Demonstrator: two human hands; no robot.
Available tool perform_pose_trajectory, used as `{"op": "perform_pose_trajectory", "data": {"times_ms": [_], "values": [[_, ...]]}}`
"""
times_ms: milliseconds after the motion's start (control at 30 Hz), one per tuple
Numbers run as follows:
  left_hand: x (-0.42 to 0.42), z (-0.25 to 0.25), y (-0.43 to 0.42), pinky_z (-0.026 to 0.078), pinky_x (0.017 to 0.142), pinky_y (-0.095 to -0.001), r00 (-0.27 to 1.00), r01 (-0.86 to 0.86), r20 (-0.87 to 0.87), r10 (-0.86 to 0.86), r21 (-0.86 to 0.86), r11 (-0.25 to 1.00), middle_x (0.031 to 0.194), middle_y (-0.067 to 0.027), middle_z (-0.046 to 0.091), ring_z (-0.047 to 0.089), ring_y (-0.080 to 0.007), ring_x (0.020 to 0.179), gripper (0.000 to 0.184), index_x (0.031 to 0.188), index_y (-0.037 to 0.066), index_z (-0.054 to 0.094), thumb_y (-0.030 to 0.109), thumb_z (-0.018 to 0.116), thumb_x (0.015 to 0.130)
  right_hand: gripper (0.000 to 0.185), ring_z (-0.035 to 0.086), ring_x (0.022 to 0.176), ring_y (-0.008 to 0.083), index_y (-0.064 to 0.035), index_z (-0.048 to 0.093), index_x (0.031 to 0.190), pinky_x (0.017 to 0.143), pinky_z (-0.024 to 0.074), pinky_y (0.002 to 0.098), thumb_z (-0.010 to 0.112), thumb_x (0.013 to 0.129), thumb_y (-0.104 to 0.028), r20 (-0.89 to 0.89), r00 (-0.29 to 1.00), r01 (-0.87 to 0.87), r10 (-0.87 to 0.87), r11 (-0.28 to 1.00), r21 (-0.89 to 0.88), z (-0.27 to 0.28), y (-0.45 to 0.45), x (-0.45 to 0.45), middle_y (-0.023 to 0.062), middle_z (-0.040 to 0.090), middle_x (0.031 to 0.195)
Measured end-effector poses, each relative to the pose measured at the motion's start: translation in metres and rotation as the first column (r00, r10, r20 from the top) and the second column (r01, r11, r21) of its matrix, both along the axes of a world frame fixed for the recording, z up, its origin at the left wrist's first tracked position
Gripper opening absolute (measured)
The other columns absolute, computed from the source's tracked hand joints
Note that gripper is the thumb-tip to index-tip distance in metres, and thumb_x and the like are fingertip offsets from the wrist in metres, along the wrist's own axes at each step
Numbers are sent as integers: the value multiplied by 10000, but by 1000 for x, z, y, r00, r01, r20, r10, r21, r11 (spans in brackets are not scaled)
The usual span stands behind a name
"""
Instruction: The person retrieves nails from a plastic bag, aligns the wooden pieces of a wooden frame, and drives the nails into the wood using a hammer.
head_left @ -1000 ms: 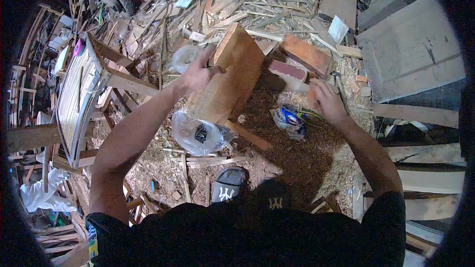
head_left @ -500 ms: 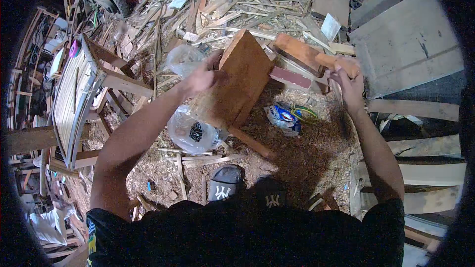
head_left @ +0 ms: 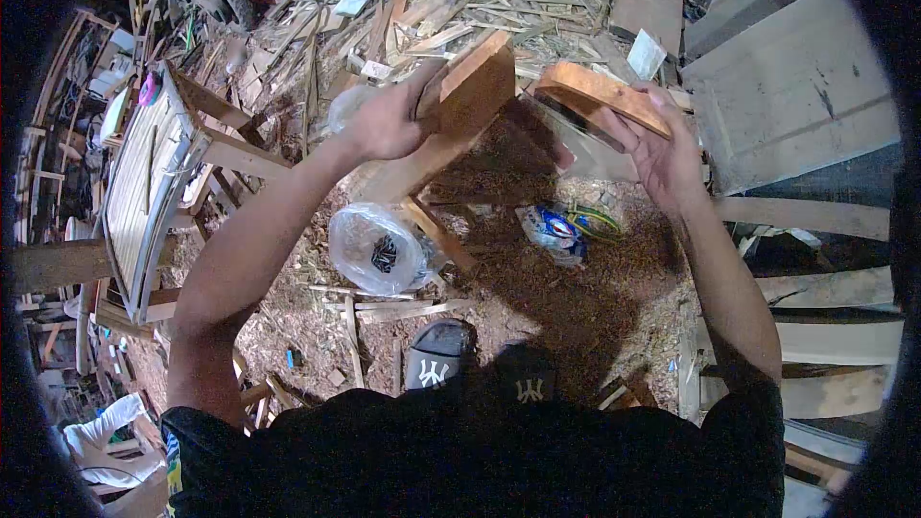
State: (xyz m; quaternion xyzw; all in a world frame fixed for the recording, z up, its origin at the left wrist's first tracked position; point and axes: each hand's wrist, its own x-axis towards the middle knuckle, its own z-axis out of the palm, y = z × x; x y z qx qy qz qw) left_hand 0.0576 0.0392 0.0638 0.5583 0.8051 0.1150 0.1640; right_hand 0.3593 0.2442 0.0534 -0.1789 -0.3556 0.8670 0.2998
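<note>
My left hand (head_left: 391, 123) is closed on the edge of a brown wooden board assembly (head_left: 475, 86), tilted up in front of me. A narrow leg-like strip (head_left: 441, 235) slants down below it. On the right, my right hand (head_left: 667, 149) grips an orange-brown wooden piece with a rounded end (head_left: 600, 86), fingers underneath and thumb along its top. The two wooden things are apart. Behind and between them lies a pale and reddish piece (head_left: 600, 165), partly hidden. A clear plastic bag (head_left: 379, 249) with dark small items sits below my left hand.
A blue and white packet (head_left: 556, 233) lies on the sawdust floor. Scrap strips (head_left: 518, 10) are heaped at the back. A slatted wooden frame (head_left: 149, 192) stands left; a large grey panel (head_left: 796, 86) and boards (head_left: 825, 341) are at right. My slippers (head_left: 436, 355) show below.
The board assembly in my left hand has turned more edge-on and its lower strip has swung left. My right hand has tilted the rounded piece, which now shows its edge.
</note>
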Motion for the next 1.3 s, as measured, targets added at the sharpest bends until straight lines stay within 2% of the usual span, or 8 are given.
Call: {"op": "perform_pose_trajectory", "data": {"times_ms": [167, 433, 567, 667, 733, 833, 1000, 1300], "values": [[-4, -4, -1, 526, 867, -590, 993, 58, -106, -50, 79, 995, 1135, -317, 663, 630, -515, 1057, 886, 1576, 199, 247, 222, 716, 825, 401, 622, 1194, 268, 16, 533, 1361, 1021, 556, 386, 575, 1005, -162, 583, 802, 93, -132, 991, 97, -11, -11, 6, 134, 632, 1242], [17, 14, 2, 588, 711, -568, 963, 31, -268, -29, 4, 1000, 901, -308, 695, 703, -471, 825, 1042, 1625, 239, 68, 158, 727, 821, 545, 691, 1085, 239, -29, 431, 1477, 976, 578, 354, 614, 966, -78, 435, 845, -282, 311, 950, -132, -51, -25, 34, 147, 624, 1315], [26, 29, 5, 592, 545, -521, 885, 60, -466, -20, 71, 996, 855, -243, 718, 724, -384, 667, 969, 1631, 299, 17, 91, 620, 902, 583, 686, 1097, 231, -36, 429, 1471, 940, 571, 343, 649, 932, -3, 536, 779, -434, 325, 897, 88, -63, -25, 25, 101, 594, 1293], [29, 34, 6, 611, 600, -501, 862, 110, -505, -42, 104, 988, 1047, -208, 693, 724, -402, 718, 930, 1622, 261, 102, 197, 653, 876, 469, 708, 1018, 224, -31, 499, 1377, 913, 573, 351, 649, 932, -15, 474, 871, -347, 129, 845, 406, -83, -22, 10, 109, 694, 1133], [31, 35, 8, 613, 573, -473, 832, 163, -551, -70, 121, 979, 1072, -191, 670, 725, -389, 695, 937, 1624, 290, 117, 189, 661, 868, 391, 697, 952, 194, -14, 590, 1276, 852, 552, 342, 698, 904, -66, 605, 791, -452, -93, 578, 680, -90, -13, -2, 97, 713, 1062], [39, 42, 6, 608, 561, -474, 831, 207, -553, -60, 207, 956, 1064, -192, 656, 729, -380, 721, 936, 1623, 307, 144, 200, 677, 861, 308, 678, 845, 172, 11, 662, 1129, 762, 535, 349, 741, 857, -110, 580, 781, -422, -230, 490, 763, -88, -20, -11, 109, 725, 940], [29, 14, 12, 546, 923, -452, 730, 421, -658, -184, 221, 880, 1298, -130, 600, 627, -297, 1092, 1037, 1629, 325, 156, 118, 719, 783, 373, 676, 994, 228, 26, 632, 1187, 886, 527, 379, 702, 829, -48, 738, 637, -559, -223, 526, 641, -137, -3, -25, 163, 717, 1060], [34, -28, 10, 541, 900, -441, 802, 387, -577, -155, 305, 870, 1449, -135, 533, 610, -319, 1081, 930, 1610, 289, 275, 118, 709, 805, 319, 687, 844, 455, 70, 675, 960, 781, 542, 502, 678, 832, -222, 608, 724, -462, -326, 425, 779, -181, 2, -40, 310, 688, 863]]}}
